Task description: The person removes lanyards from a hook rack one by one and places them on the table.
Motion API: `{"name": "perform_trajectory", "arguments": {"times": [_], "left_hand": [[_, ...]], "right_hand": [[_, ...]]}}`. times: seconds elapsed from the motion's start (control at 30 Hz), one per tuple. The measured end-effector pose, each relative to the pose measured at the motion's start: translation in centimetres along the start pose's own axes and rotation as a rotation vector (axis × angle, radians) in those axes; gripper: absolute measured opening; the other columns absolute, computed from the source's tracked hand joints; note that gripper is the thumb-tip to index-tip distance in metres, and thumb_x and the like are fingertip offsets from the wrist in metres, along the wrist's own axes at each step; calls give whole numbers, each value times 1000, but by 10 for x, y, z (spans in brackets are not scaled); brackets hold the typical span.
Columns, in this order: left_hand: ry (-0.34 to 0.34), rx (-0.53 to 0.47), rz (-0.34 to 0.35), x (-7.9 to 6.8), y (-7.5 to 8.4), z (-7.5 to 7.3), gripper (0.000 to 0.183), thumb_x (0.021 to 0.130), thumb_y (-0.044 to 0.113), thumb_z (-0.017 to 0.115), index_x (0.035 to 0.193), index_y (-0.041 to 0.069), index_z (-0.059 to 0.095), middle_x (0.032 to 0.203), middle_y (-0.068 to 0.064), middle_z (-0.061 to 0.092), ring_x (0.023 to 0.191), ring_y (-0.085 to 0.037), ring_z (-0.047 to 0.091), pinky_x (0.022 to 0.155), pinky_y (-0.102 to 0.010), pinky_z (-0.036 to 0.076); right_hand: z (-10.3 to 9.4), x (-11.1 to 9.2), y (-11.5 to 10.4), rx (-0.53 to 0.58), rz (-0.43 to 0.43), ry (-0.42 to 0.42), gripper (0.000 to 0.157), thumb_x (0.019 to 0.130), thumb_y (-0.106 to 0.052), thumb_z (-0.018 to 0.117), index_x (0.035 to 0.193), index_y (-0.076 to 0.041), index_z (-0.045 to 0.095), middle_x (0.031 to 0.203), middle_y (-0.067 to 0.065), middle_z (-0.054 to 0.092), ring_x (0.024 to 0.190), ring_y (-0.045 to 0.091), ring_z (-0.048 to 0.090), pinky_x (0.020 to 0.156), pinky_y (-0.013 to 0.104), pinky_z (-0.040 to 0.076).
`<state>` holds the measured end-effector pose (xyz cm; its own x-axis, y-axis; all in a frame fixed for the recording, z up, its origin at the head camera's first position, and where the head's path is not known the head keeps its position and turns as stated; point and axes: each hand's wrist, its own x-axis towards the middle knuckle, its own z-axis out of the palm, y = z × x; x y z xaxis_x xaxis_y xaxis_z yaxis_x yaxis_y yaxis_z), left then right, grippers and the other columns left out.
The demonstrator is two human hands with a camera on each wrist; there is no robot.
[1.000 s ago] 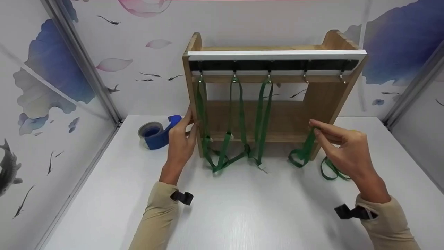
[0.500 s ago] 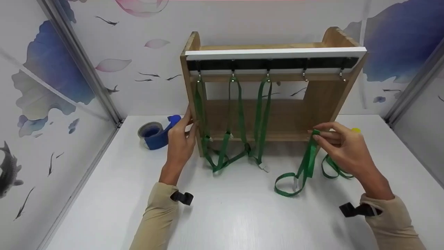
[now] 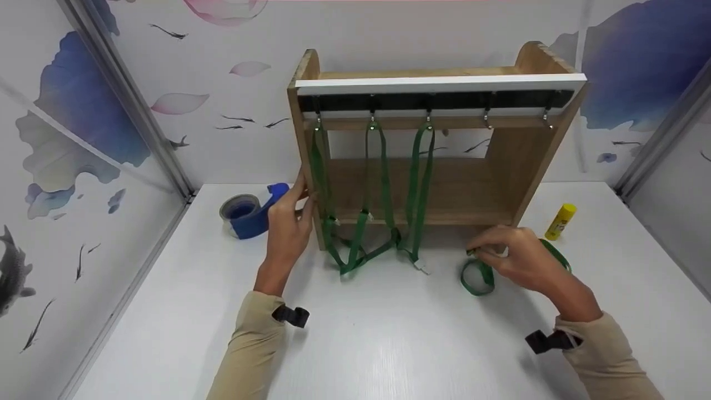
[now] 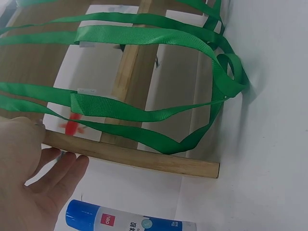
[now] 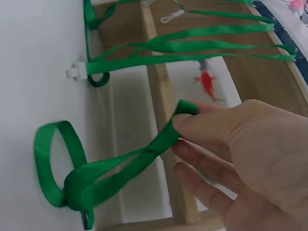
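A wooden shelf [image 3: 539, 161] stands on the white table, with a row of small metal hooks [image 3: 487, 119] along its upper front. My left hand [image 3: 289, 228] grips its left side panel, fingers on the outer side. Green lanyards [image 3: 384, 166] hang from the three hooks on the left; their lower ends reach the tabletop. The two right hooks carry nothing. Low in front of the shelf's right end, my right hand [image 3: 516, 255] pinches another green lanyard [image 5: 115, 175] between thumb and fingers. Its looped end [image 3: 476, 290] dangles below.
Beyond the right hand lies one more green lanyard [image 3: 557, 255], partly hidden. A yellow glue stick [image 3: 561, 222] stands right of the shelf. On the left are a grey tape roll [image 3: 239, 206] and a blue object [image 3: 250, 225]. The left wrist view shows a blue-and-white glue stick [image 4: 137, 221].
My right hand first drew the lanyard slightly up and right, its loop swinging forward, then moved down and left with it. The yellow glue stick is now uncovered. My left hand stays put.
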<state>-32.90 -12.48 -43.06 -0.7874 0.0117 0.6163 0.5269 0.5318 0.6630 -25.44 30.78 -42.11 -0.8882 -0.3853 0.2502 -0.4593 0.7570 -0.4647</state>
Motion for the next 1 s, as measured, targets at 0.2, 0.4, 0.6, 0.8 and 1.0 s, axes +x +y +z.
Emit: {"name": "perform_trajectory", "arguments": {"times": [0.2, 0.4, 0.6, 0.8, 1.0], "left_hand": [[-9, -2, -5, 1, 1, 1, 59, 112, 16, 62, 167, 23, 44, 151, -4, 68, 126, -22, 73, 92, -44, 68], [-8, 1, 4, 2, 3, 1, 59, 112, 15, 62, 167, 23, 43, 149, -5, 70, 127, -22, 73, 91, -43, 68], [-7, 4, 4, 3, 3, 1, 58, 112, 15, 61, 167, 23, 43, 148, -5, 70, 127, -22, 73, 91, -43, 68], [-4, 3, -1, 1, 2, 1, 60, 112, 16, 61, 168, 25, 42, 149, -5, 70, 127, -22, 73, 91, -43, 68], [-5, 8, -7, 0, 0, 0, 61, 112, 17, 62, 168, 27, 41, 148, -3, 70, 126, -21, 74, 92, -43, 68]], "right_hand": [[22, 2, 2, 72, 29, -232, 25, 94, 0, 80, 114, -14, 87, 113, 2, 84, 107, 25, 78, 94, 48, 67], [38, 1, 4, 43, -20, -317, 24, 95, -1, 80, 107, -21, 88, 106, -6, 83, 99, 14, 75, 92, 37, 67], [31, 1, 5, 95, 27, -322, 29, 96, -1, 78, 119, -18, 85, 116, 0, 83, 107, 20, 76, 98, 46, 66], [9, 1, 9, 115, 67, -253, 31, 99, -3, 77, 128, -12, 81, 126, 9, 81, 112, 27, 77, 101, 53, 64], [-20, -5, 13, 46, 74, -17, 25, 99, -3, 77, 122, -12, 83, 118, 9, 83, 104, 29, 80, 92, 51, 67]]}}
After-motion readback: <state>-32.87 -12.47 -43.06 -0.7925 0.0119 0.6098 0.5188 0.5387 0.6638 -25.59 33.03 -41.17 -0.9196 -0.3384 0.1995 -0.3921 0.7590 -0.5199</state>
